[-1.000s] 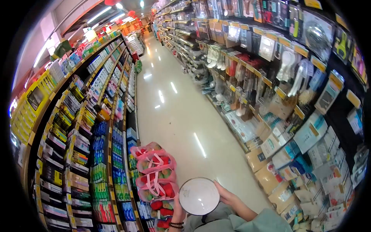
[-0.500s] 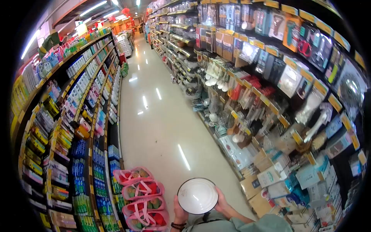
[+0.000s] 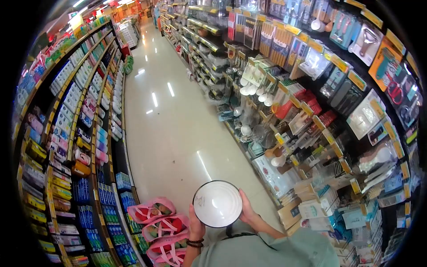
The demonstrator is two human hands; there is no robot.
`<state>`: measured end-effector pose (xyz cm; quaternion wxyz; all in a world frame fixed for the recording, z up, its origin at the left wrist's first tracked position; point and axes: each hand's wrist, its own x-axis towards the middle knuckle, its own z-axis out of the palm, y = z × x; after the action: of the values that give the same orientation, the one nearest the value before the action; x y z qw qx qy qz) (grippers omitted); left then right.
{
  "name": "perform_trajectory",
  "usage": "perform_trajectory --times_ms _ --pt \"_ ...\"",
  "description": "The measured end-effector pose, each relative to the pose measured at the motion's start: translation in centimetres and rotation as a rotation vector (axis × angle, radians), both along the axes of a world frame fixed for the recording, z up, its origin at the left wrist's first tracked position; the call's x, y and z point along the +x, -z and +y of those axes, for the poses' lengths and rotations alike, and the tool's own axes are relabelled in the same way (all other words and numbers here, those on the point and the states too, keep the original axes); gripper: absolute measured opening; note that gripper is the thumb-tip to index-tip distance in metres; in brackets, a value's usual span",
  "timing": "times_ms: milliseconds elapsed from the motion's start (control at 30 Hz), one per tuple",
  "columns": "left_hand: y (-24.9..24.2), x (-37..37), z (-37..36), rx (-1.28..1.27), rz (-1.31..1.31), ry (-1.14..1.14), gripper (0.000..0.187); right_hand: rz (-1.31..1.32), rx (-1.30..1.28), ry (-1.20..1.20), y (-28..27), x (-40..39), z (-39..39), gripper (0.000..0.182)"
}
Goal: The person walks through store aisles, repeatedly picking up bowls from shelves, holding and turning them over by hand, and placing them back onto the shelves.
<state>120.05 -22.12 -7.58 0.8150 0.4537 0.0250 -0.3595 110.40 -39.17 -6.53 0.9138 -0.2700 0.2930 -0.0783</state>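
Observation:
A white round bowl (image 3: 218,204) with a dark rim and a small printed mark inside is held in front of my body, its inside facing up at me. My left hand (image 3: 196,224) grips its left edge, with a beaded bracelet on the wrist. On the opposite edge, my right hand (image 3: 247,208) is closed round the rim. Most of the fingers are hidden beneath the bowl. Nothing shows inside it except a light reflection.
Pink bags (image 3: 153,211) stand on the floor at left. Beside them, a shelf (image 3: 95,191) carries toothpaste boxes and bottles. Along the right, a rack (image 3: 307,111) holds hanging kitchen utensils. Between them a shiny floor aisle (image 3: 164,133) runs ahead.
The bowl and both hands have moved up and slightly left in view. The surroundings have shifted as the camera turned and moved forward. Both hands keep hold of the bowl.

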Motion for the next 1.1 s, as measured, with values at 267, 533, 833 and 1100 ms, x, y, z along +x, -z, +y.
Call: perform_trajectory --times_ms 267,533,833,1100 --pt "2.8 14.4 -9.3 0.085 -0.025 0.104 0.059 0.051 0.022 0.104 3.9 13.4 -8.7 0.061" --pt "0.1 32.1 -22.8 0.057 0.003 0.081 0.057 -0.021 0.081 0.144 2.4 32.1 -22.2 0.062" --pt "-2.7 45.1 -33.1 0.068 -0.164 -0.008 0.057 -0.051 0.084 0.347 1.6 47.5 -30.9 0.065" --pt "2.1 58.0 -39.4 0.096 -0.086 0.058 0.053 0.026 -0.115 0.334 3.4 58.4 -37.5 0.063"
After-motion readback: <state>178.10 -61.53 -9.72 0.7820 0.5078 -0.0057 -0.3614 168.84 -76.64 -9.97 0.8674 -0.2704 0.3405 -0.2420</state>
